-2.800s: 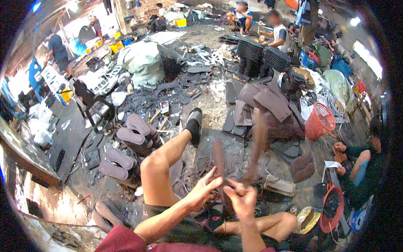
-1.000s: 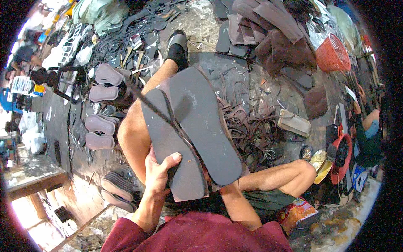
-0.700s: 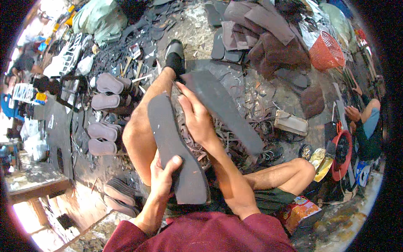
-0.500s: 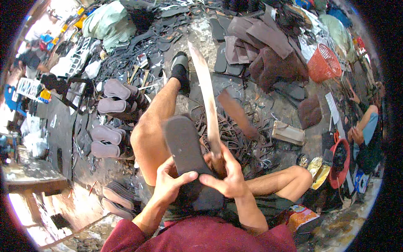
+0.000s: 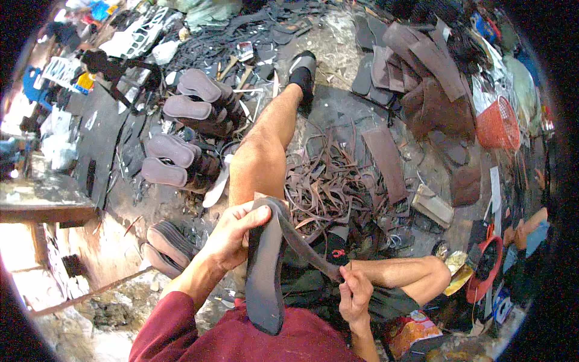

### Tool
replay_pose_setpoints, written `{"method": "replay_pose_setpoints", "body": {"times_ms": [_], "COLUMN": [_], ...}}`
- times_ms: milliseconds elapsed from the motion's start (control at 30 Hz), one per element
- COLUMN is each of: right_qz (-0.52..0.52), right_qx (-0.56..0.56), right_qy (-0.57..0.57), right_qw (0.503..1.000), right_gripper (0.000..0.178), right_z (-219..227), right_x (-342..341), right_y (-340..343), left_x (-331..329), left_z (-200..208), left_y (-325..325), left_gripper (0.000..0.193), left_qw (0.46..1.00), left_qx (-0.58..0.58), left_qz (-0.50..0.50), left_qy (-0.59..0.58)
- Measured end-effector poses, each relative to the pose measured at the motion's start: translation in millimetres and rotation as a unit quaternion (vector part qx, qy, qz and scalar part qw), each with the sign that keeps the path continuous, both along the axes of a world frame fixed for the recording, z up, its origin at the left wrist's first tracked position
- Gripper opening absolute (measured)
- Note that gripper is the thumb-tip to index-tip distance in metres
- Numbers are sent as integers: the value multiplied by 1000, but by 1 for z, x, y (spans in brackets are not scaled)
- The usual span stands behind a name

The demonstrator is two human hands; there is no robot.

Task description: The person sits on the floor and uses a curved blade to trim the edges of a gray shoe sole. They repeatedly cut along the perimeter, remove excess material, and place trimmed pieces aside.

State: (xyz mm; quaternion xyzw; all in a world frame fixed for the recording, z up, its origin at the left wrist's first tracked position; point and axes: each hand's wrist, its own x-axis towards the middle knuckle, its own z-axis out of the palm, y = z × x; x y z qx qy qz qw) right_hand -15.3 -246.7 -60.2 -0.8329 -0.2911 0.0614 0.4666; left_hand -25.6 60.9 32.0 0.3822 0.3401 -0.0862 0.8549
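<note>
My left hand (image 5: pixel 232 235) grips a dark shoe sole (image 5: pixel 265 274) at its upper end, the thumb pressed on the face. The sole's lower end rests against or just above my shirt. A thin, dark brown strip (image 5: pixel 304 248) runs from the sole's upper end across to my right hand (image 5: pixel 356 295), whose fingers are pinched on its far end. Whether the strip is still joined to the sole is hidden by the left fingers. A long pale blade-like piece (image 5: pixel 217 186) lies beside my outstretched leg, partly hidden by it.
A tangle of brown offcut strips (image 5: pixel 325 187) lies between my legs. Stacked soles (image 5: pixel 172 160) stand to the left, with striped soles (image 5: pixel 172 241) nearer. Brown sheets (image 5: pixel 437 108) are piled at the far right beside a red basket (image 5: pixel 499 123). A low wooden table (image 5: pixel 48 205) is at left.
The sole has swung down toward my shirt and is now in my left hand alone. My right hand has moved right with the strip; the long pale curved piece has left it. The view has shifted.
</note>
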Motion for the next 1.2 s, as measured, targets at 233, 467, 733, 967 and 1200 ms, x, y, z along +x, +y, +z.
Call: {"method": "replay_pose_setpoints", "body": {"times_ms": [233, 467, 733, 967, 1200], "right_qz": [141, 317, 270, -149, -171], "right_qx": [-59, -76, -23, 136, 3], "right_qy": [3, 12, 100, 104, -126], "right_qw": [988, 945, 957, 974, 977], "right_gripper": [39, 38, 30, 42, 40], "right_z": [49, 100, 96, 102, 34], "right_x": [91, 158, 163, 75, 19], "right_y": [36, 103, 79, 55, -13], "left_x": [0, 8, 8, 70, 96], "left_z": [-10, -3, -38, -5, 6], "left_y": [1, 1, 13, -95, -106], "left_gripper": [25, 27, 67, 58, 36], "left_qw": [998, 982, 947, 957, 980], "left_qx": [32, 116, 10, -66, -90], "left_qz": [-56, -149, -308, 174, 141], "left_qy": [-23, -19, -88, -222, -110]}}
